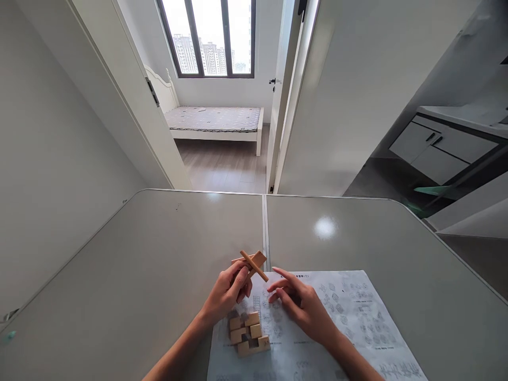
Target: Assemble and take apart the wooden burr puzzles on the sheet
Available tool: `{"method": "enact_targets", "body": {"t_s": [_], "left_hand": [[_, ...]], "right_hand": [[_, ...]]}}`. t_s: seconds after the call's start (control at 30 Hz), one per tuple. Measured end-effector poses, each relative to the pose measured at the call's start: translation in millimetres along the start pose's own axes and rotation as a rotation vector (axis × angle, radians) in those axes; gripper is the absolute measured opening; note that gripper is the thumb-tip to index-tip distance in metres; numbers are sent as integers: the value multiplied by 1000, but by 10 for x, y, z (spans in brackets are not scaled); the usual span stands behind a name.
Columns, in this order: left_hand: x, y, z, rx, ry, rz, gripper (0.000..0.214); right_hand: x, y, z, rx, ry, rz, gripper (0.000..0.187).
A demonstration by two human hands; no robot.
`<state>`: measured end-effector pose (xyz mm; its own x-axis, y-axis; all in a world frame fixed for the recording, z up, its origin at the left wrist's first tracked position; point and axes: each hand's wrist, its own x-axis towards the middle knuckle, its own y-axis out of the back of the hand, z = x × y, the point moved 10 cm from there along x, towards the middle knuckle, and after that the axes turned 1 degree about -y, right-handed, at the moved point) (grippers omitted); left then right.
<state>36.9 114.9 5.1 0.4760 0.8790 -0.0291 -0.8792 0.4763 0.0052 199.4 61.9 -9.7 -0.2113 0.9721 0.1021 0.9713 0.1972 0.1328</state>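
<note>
My left hand (229, 290) is closed around several crossed wooden puzzle pieces (257, 260), flat orange-brown sticks held above the table near the sheet's top edge. To the right, my right hand (302, 302) hovers over the paper with its fingers apart, a small gap from the sticks and holding nothing. Below my left hand, a group of light wooden blocks (250, 334) with notches rests on the printed sheet (373, 312). The sheet carries rows of small line drawings, too fine to read. My left fingers hide part of the sticks.
The grey tabletop (159, 254) has a seam (265, 227) down its middle and metal-trimmed edges. Beyond it, a doorway leads to a room with a bed (214, 119) and a window (210, 37). A white cabinet (440, 143) stands at the far right.
</note>
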Motion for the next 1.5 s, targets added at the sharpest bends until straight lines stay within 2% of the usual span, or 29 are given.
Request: {"method": "enact_targets", "body": {"t_s": [0.07, 0.23, 0.3, 0.4, 0.57, 0.73, 1.23, 1.4, 1.5], "left_hand": [[-16, 40, 27, 19, -33, 48, 49], [-94, 271, 223, 259, -198, 301, 36], [-99, 297, 284, 357, -240, 336, 34], [-67, 289, 296, 406, -251, 318, 35], [-18, 287, 149, 292, -161, 266, 32], [-3, 243, 79, 239, -159, 205, 34], [-6, 173, 109, 173, -133, 180, 35], [-11, 79, 160, 241, -153, 87, 33], [-16, 1, 183, 290, -161, 17, 33]], "right_hand": [[10, 2, -7, 4, -9, 3, 34], [7, -27, -26, -27, -16, -4, 28], [6, -28, -36, -36, -13, -4, 26], [10, -29, -51, -37, -8, -6, 25], [16, -39, -32, -26, -22, -10, 23], [12, -41, -11, -11, -32, -14, 21], [14, -35, -39, -39, -25, -10, 19], [-6, -39, -147, -226, 57, 2, 19], [-22, -81, -320, -389, 189, -7, 32]]}}
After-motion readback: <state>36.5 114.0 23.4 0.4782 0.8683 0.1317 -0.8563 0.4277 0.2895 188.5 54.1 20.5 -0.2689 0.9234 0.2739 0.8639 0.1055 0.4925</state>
